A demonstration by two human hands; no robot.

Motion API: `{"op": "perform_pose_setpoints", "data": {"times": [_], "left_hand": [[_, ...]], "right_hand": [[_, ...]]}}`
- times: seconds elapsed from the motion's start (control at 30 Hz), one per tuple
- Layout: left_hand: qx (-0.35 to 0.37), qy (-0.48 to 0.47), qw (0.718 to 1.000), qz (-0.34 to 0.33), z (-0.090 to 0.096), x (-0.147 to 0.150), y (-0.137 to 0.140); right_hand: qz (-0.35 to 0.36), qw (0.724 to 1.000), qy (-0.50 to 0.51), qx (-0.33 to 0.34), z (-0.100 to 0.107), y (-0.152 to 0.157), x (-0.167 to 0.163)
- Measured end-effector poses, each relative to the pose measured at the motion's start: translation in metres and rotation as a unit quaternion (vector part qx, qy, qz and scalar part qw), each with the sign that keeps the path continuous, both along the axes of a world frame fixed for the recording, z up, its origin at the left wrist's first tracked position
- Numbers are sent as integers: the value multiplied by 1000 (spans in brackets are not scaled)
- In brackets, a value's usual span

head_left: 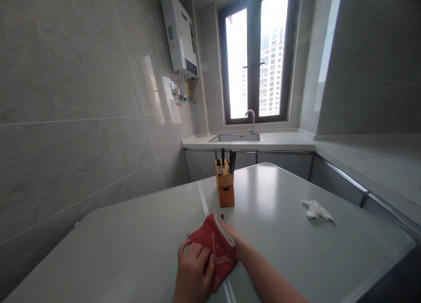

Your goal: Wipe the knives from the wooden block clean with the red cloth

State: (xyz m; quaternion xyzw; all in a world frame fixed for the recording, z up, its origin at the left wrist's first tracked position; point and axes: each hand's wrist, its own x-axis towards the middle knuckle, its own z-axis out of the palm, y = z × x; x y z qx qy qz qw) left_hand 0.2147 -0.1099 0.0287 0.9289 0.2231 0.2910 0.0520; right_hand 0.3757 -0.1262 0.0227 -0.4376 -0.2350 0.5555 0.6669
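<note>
A: Where is the red cloth [221,254]?
B: In the person's hands, over the seam [201,195] of the table [131,250], toward the near edge. It is bunched up, with a pale hem along its upper right side.

A: What are the fingers doing?
B: The left hand [195,263] has its fingers bent and closed on the cloth's left side. The right hand [235,241] reaches behind it from the right; the cloth hides those fingers, so I can't tell how far they are closed.

A: Anything poking out?
B: A small dark red bit [222,216] shows just above the right hand. I can't make out what it is.

A: What else is on the table?
B: A wooden knife block [226,195] stands upright near the far edge, just right of the seam, with black-handled knives [232,161] in its top. A crumpled white tissue [317,210] lies near the right edge, between the far corner and the right corner.

A: And beyond the far corner?
B: A counter [286,138] with a sink [237,137] and a curved faucet [251,121], below a window [255,62].
</note>
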Motion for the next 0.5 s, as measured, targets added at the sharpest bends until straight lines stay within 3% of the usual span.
{"op": "perform_pose_setpoints", "data": {"times": [0.17,0.5], "left_hand": [[-15,25,995,97,-4,1,5],[-58,1,998,13,-13,-5,23]], "right_hand": [[-1,999,-31,16,-7,2,8],[4,983,-178,-40,-11,1,20]]}}
